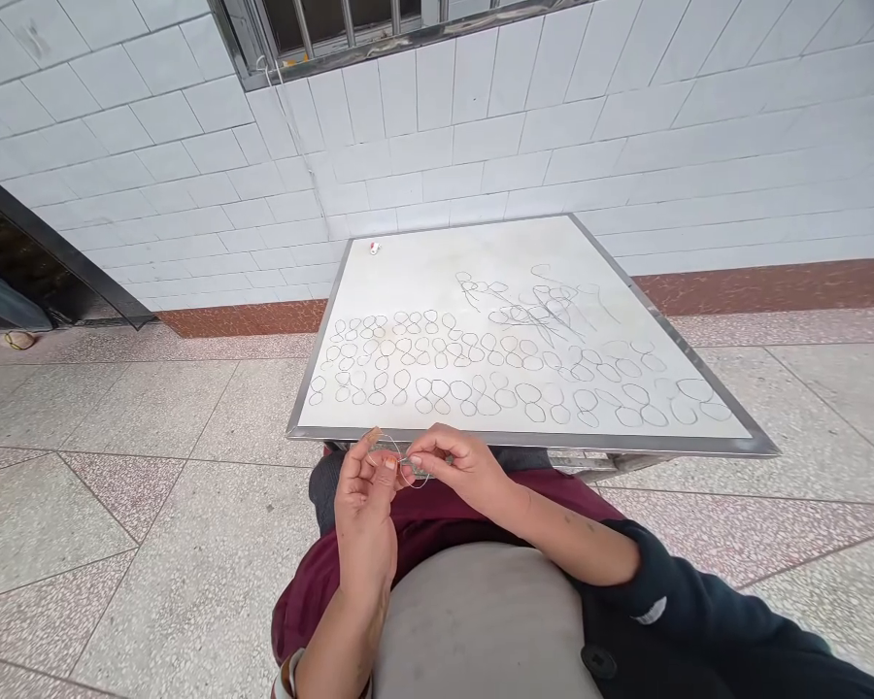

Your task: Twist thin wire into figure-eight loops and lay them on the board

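Observation:
Just beyond my lap, at the table's near edge, my left hand (368,497) pinches a thin wire bent into loops (403,459) between thumb and fingers. From the other side my right hand (460,468) has its thumb and fingertips closed on the same wire, close to where it crosses. One loop lies toward the left fingers, another under the right fingertips. Part of the wire is hidden behind the fingers. In front of both hands, rows of wire figure-eights (491,393) lie flat on the white table (422,262).
A tangle of longer loose wires (546,313) lies on the table's far right half. A small red and white item (374,249) sits near the far left corner. Behind stands a white tiled wall (422,146) with a barred window (350,29). Speckled tile floor (211,544) surrounds the table.

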Available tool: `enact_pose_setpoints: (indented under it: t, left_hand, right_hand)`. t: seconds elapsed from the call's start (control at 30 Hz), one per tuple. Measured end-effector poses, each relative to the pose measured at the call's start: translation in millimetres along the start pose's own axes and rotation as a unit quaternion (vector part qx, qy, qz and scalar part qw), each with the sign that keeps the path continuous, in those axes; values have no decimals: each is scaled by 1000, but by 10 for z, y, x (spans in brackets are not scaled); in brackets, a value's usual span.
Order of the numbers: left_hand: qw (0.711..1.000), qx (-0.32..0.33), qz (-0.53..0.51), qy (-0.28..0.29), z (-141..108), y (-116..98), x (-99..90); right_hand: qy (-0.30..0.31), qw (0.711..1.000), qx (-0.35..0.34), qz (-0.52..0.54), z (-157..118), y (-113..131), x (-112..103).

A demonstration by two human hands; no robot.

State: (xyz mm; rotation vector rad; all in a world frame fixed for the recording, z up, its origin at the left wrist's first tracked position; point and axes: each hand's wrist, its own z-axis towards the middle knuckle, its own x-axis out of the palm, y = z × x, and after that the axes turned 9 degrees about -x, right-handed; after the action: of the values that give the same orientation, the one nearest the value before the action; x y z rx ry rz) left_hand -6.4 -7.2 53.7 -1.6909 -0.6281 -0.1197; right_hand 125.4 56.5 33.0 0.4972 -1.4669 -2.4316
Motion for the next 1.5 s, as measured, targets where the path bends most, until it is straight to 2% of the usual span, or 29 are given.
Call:
enact_pose_setpoints:
  t: [0.17,0.47,0.53,0.63,0.73,0.87,1.0,1.23,1.3,1.43,1.5]
  left_hand:
    - [999,-20,34,3,44,-4,-46]
    - [997,-64,48,7,48,-45,-57]
    - [996,-71,46,-4,57,-45,-48]
    - [997,-68,34,-27,74,-30,-42]
    - [998,-35,31,-50,84,-4,-48]
    - [998,-10,32,-61,78,13,-45]
    - [999,0,36,-37,54,-1,-22]
    - [995,40,92,-29,38,8,-15]
    - [994,44,93,-31,35,26,-6]
    - [993,61,87,-48,19,45,34]
    - [993,63,88,-49,7,41,53]
  right_hand:
    - [3,999,-42,-29,17,-27,-22]
    - [17,996,-61,-59,24,-88,-59]
    - [15,999,-35,-28,25,-79,-57]
    - [15,994,61,92,13,-57,-60]
    - [17,962,136,236,-21,-40,-59]
    - [29,924,175,340,-70,-38,-17]
    - [13,911,192,365,-81,-46,34]
    - [9,922,190,338,-71,-47,33]
    - [10,924,188,332,-74,-43,30]
    - [-8,912,187,364,-79,-31,29]
    - [-5,918,175,356,-68,-19,24]
